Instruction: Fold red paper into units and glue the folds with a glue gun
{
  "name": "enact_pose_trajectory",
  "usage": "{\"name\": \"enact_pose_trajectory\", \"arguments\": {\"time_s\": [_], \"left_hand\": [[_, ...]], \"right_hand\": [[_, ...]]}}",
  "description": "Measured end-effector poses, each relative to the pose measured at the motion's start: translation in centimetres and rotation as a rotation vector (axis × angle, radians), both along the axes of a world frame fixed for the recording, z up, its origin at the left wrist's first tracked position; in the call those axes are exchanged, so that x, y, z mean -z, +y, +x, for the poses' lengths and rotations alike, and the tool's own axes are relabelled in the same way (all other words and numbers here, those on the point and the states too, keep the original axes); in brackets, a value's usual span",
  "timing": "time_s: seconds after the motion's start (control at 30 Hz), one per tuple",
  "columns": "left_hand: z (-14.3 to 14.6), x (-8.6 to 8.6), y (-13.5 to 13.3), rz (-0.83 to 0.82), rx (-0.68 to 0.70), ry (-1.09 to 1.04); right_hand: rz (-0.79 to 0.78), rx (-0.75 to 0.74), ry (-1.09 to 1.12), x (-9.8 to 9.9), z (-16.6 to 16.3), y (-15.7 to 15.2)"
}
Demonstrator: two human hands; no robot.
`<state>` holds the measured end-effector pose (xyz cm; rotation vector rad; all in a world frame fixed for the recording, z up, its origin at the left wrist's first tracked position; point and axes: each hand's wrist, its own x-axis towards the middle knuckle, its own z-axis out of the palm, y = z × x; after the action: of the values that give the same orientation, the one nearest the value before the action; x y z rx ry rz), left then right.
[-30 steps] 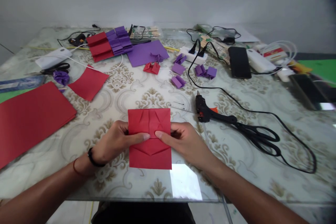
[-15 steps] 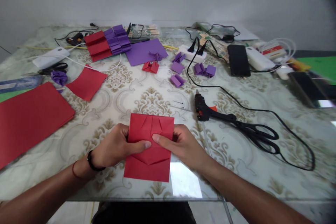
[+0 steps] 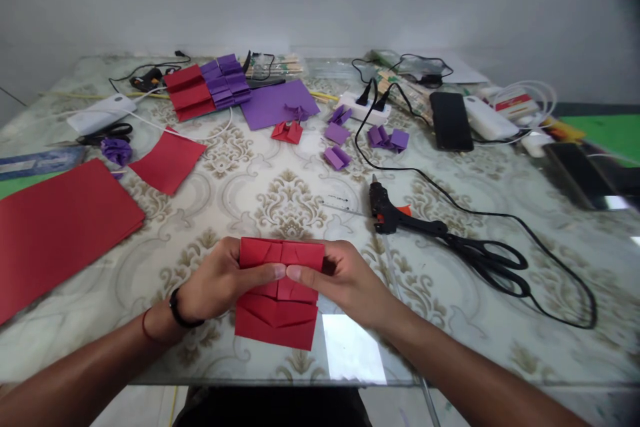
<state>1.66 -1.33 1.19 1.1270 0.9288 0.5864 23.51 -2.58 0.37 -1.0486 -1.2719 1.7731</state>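
Between my two hands is a creased sheet of red paper (image 3: 275,327), held just above the table near its front edge. My left hand (image 3: 220,280) grips the paper's left side, thumb on the front and fingers behind. On the right side, my right hand (image 3: 345,277) pinches it the same way. Both thumb tips meet near the middle, above a horizontal fold across the sheet. The fingers behind the paper are mostly hidden. Right of my hands lie a black glue gun (image 3: 383,207) and black-handled scissors (image 3: 490,260).
Red sheets (image 3: 65,227) lie at the left, beside a smaller red piece (image 3: 167,160). Folded purple pieces (image 3: 337,157) sit mid-table, before a white power strip (image 3: 357,107). A black cord curves round the right side. A phone (image 3: 451,121) lies at the back right.
The red paper's top edge has come down and toward me, and a horizontal fold now shows across its middle. My thumbs have moved together until their tips touch.
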Motion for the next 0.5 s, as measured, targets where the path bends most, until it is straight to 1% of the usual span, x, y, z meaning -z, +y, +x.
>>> {"name": "enact_pose_trajectory", "arguments": {"time_s": [0.1, 0.17, 0.2, 0.27, 0.33, 0.37, 0.4, 0.43, 0.5], "left_hand": [[0.1, 0.4, 0.2, 0.007, -0.002, 0.072], [-0.1, 0.7, 0.6, 0.082, -0.053, 0.12], [-0.3, 0.8, 0.8, 0.149, -0.094, 0.143], [-0.7, 1.0, 1.3, 0.357, -0.165, 0.238], [-1.2, 1.2, 1.8, 0.647, -0.168, 0.421], [-1.4, 1.3, 2.0, 0.794, -0.145, 0.514], [-1.5, 1.5, 2.1, 0.917, -0.107, 0.585], [-1.6, 1.7, 2.2, 1.012, -0.058, 0.635], [-1.5, 2.2, 2.2, 1.115, 0.059, 0.693]], "right_hand": [[0.005, -0.007, -0.034, 0.1, 0.2, 0.2], [0.036, 0.015, -0.143, 0.1, 0.4, 0.5], [0.087, 0.059, -0.232, 0.1, 0.5, 0.7], [0.283, 0.199, -0.451, 0.3, 0.7, 1.0], [0.547, 0.29, -0.653, 0.5, 0.9, 1.3], [0.663, 0.282, -0.727, 0.6, 1.0, 1.4], [0.75, 0.233, -0.784, 0.7, 1.1, 1.5], [0.804, 0.161, -0.825, 0.8, 1.2, 1.5], [0.833, 0.014, -0.877, 1.0, 1.3, 1.6]]}}
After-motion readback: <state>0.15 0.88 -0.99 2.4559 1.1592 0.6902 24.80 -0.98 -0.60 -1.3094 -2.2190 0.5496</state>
